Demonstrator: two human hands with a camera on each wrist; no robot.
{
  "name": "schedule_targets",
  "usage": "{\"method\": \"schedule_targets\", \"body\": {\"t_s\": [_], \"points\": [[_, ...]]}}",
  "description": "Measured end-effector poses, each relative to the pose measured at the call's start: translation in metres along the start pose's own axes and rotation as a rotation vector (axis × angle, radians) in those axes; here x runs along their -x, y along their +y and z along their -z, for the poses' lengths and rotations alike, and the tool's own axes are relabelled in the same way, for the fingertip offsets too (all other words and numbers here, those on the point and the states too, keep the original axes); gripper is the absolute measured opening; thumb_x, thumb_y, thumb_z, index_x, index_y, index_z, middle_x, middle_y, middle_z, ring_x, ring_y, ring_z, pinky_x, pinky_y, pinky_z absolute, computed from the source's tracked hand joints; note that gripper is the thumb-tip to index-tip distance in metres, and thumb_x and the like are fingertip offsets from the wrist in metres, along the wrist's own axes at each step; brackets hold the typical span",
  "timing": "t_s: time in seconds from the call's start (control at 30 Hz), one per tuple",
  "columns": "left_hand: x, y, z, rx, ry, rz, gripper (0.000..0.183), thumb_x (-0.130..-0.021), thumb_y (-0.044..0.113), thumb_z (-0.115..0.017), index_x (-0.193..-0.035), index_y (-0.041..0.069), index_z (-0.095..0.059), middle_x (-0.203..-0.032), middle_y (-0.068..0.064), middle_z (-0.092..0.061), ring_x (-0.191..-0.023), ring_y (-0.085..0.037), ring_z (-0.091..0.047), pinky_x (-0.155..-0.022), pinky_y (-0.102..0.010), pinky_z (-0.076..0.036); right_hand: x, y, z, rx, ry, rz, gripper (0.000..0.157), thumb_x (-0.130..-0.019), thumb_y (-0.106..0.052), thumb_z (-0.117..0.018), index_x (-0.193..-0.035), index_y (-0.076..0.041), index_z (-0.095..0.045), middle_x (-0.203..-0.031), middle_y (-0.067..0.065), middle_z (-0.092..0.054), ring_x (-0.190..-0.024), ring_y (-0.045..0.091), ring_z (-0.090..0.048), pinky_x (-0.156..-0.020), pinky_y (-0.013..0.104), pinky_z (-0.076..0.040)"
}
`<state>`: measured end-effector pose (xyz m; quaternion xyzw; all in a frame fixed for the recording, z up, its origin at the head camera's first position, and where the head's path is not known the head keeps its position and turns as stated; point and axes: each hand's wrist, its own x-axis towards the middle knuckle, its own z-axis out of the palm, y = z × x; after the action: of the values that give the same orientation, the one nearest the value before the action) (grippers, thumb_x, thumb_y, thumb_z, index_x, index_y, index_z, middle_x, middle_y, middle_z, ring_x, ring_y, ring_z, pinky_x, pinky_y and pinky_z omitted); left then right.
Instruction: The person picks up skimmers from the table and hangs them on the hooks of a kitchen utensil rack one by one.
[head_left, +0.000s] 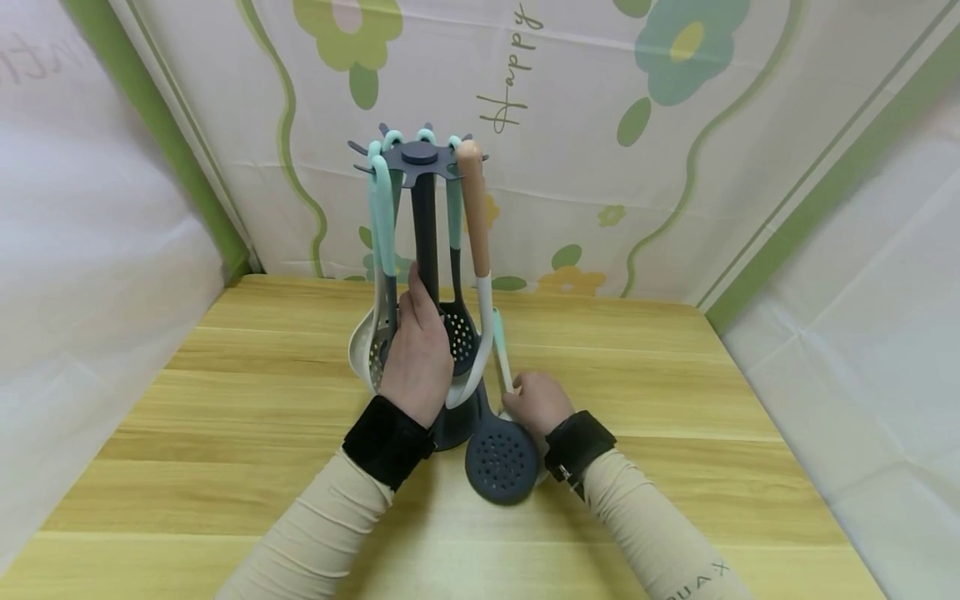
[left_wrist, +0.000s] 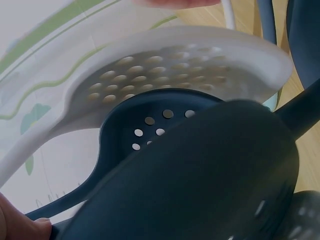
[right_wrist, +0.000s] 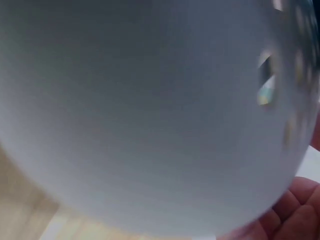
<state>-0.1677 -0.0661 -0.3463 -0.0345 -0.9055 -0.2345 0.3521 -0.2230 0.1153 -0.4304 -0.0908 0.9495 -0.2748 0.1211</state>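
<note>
A dark utensil stand (head_left: pixel 424 221) rises from the wooden table, with several mint-handled utensils hanging round its top. My left hand (head_left: pixel 416 362) holds the stand around its post, among the hanging tools; some of its fingers are hidden. Near it hang a white slotted ladle (left_wrist: pixel 95 85) and a dark slotted spoon (left_wrist: pixel 120 117). A white utensil with a wooden handle (head_left: pixel 474 208) hangs at the right. My right hand (head_left: pixel 538 404) pinches the white shaft of a mint-handled slotted spoon (head_left: pixel 501 342), whose pale bowl (right_wrist: pixel 150 125) fills the right wrist view. A dark skimmer (head_left: pixel 501 458) stands out beside that hand.
The wooden table (head_left: pixel 660 383) runs out to both sides. Behind it hangs a printed flower cloth (head_left: pixel 570 150), and white cloth panels (head_left: pixel 862 375) close in the left and right sides.
</note>
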Motion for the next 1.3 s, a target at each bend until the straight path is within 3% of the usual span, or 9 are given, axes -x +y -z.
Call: {"method": "schedule_targets", "body": {"t_s": [0.23, 0.7, 1.3], "points": [[0.000, 0.000, -0.001, -0.002, 0.016, -0.017, 0.058, -0.102, -0.001, -0.046, -0.150, -0.013, -0.017, -0.127, -0.039, -0.049, -0.103, -0.042, -0.067, -0.075, -0.038, -0.059, -0.002, 0.001, 0.002, -0.021, 0.113, 0.086, 0.028, -0.091, -0.017, -0.064, -0.109, 0.004, -0.069, -0.065, 0.005, -0.067, -0.052, 0.010, -0.057, -0.047, 0.023, -0.044], [0.000, 0.000, 0.000, 0.007, -0.001, -0.002, 0.063, -0.100, -0.002, -0.050, -0.151, -0.012, -0.015, -0.129, -0.039, -0.048, -0.102, -0.041, -0.067, -0.075, -0.038, -0.060, -0.005, 0.002, 0.008, -0.057, 0.160, 0.038, 0.035, -0.092, -0.019, -0.064, -0.117, 0.005, -0.065, -0.082, 0.011, -0.071, -0.062, 0.014, -0.060, -0.054, 0.024, -0.047], [0.000, 0.002, 0.002, 0.008, -0.011, 0.011, 0.063, -0.099, -0.004, -0.050, -0.151, -0.013, -0.015, -0.130, -0.038, -0.049, -0.103, -0.042, -0.067, -0.075, -0.038, -0.060, -0.002, 0.003, 0.019, -0.112, 0.318, 0.067, 0.036, -0.094, -0.018, -0.060, -0.124, 0.003, -0.061, -0.082, 0.011, -0.069, -0.060, 0.015, -0.057, -0.052, 0.023, -0.042]]}}
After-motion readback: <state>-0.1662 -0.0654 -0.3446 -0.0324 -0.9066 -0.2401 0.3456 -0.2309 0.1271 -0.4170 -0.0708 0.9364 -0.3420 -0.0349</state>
